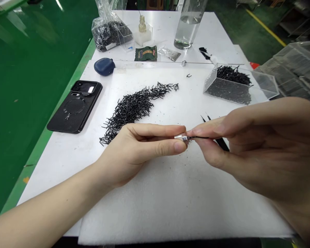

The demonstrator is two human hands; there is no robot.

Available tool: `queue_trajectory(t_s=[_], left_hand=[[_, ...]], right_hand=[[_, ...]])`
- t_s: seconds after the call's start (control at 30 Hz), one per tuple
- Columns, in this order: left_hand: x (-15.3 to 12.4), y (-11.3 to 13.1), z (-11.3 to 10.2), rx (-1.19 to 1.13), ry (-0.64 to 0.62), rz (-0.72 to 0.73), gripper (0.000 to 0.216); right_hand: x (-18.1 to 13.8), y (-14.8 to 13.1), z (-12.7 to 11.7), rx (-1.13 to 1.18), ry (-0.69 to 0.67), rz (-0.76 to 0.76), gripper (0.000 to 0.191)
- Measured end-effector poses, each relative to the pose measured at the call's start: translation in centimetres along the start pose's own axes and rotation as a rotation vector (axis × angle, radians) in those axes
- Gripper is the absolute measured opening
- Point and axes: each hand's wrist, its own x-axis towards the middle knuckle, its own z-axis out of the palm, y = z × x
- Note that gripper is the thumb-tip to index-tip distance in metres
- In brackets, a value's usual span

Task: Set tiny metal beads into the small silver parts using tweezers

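Between thumb and forefinger, my left hand pinches a small shiny metal cylinder. My right hand is closed on a thin black piece, with thumb and forefinger around it. The inner end of that piece meets the right end of the cylinder; whether it sits inside cannot be made out. Black tweezers lie on the white foam sheet, partly hidden by my right hand. Beyond my left hand spreads a pile of small bent black pieces.
A black phone and a dark blue rounded object lie at left. Clear boxes, one with black pieces, stand at right. Behind are a bag, a small bottle, a green packet and a water-filled container.
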Motion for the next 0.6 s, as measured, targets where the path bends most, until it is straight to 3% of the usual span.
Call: queue_trajectory(t_s=[0.37, 0.6], left_hand=[[0.18, -0.11, 0.16, -0.013, 0.021, 0.004, 0.019], [0.08, 0.05, 0.08, -0.004, 0.022, 0.0, 0.019]], right_hand=[[-0.05, 0.13, -0.39, -0.151, -0.025, -0.025, 0.036], [0.37, -0.24, 0.05, -0.017, -0.021, -0.028, 0.033]])
